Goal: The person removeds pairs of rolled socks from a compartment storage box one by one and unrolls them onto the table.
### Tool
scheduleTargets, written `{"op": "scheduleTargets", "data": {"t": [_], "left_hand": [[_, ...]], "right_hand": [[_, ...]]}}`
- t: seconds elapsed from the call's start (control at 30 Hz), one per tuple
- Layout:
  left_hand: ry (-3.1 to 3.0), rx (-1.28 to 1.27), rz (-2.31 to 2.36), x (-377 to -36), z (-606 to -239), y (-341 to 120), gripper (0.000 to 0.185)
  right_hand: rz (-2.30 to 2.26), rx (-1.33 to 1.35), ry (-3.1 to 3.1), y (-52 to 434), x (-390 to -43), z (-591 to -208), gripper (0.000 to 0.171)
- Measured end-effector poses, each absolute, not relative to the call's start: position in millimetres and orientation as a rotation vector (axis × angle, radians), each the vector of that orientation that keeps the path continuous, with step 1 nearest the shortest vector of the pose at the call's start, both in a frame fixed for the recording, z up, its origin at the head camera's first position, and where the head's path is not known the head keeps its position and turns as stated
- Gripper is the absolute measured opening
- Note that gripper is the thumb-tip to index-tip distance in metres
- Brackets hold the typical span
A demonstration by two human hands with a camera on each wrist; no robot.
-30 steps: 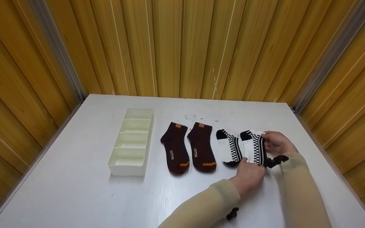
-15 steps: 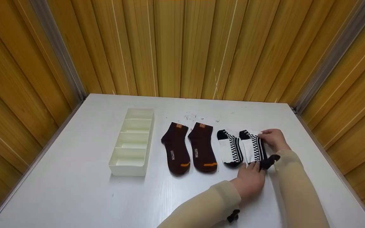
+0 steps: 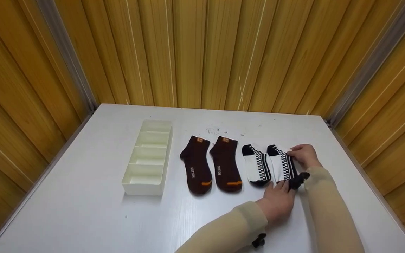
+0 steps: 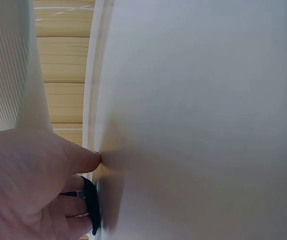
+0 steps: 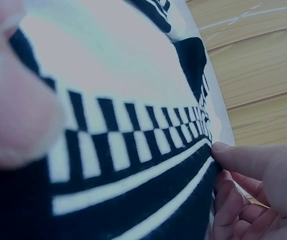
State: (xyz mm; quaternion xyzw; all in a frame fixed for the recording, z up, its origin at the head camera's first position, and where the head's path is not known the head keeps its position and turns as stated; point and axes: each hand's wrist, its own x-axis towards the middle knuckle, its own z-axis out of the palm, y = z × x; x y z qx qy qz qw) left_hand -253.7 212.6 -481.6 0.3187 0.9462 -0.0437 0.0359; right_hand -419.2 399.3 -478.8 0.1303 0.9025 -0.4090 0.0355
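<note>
Four socks lie in a row on the white tabletop [image 3: 83, 203]: two dark brown cotton socks with orange toe stripes, one [image 3: 196, 169] at 9 o'clock of the other [image 3: 225, 168], and two white ankle socks with black checkered bands. The left checkered sock [image 3: 256, 168] lies flat and untouched just beside the right checkered sock [image 3: 282, 167], which both hands work on. One cream plastic organiser tray with four compartments [image 3: 147, 156] stands at 9 o'clock of the brown socks, well apart from the hands. The left hand [image 3: 278, 202] reaches in from 6 o'clock, palm down, its fingers [image 3: 282, 185] pinching the black toe end of the right checkered sock; the left wrist view shows the thumb tip pressed against the white fabric with black cloth beneath it. The right hand [image 3: 303, 154] comes from 3 o'clock, forearm in a beige sleeve, its fingers curled over the sock's cuff end at 12 o'clock; the right wrist view shows a fingertip [image 5: 18, 115] resting on the checkered band [image 5: 133, 145] and the left hand's fingers [image 5: 243, 160] clamped on the far black edge.
</note>
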Motion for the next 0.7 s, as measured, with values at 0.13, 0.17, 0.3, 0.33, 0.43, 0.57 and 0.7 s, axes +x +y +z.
{"op": "scheduleTargets", "data": {"t": [0.13,0.17,0.3,0.33,0.43,0.57,0.7], "left_hand": [[2.91,0.991,-0.113,-252.8,-482.3,213.3,0.047],[2.909,0.997,-0.109,-252.9,-482.6,213.5,0.047],[2.892,1.02,-0.103,-253.3,-482.9,213.8,0.048],[2.888,1.022,-0.09,-253.7,-482.7,213.8,0.048],[2.875,1.001,-0.034,-254.5,-481.7,214.7,0.053],[2.857,0.93,0.063,-256.3,-475.4,213.6,0.061],[2.824,0.837,0.092,-260.0,-451.3,203.6,0.056]], "right_hand": [[-1.236,0.423,2.771,401.8,-418.8,-479.9,0.035],[-1.239,0.431,2.761,402.5,-418.7,-480.0,0.036],[-1.298,0.476,2.691,403.9,-417.9,-479.4,0.043],[-1.312,0.483,2.68,404.1,-417.6,-478.9,0.046],[-1.389,0.503,2.633,405.0,-416.8,-477.1,0.054],[-1.426,0.523,2.557,405.7,-417.8,-470.4,0.058],[-1.331,0.522,2.522,407.4,-424.4,-456.5,0.045]]}}
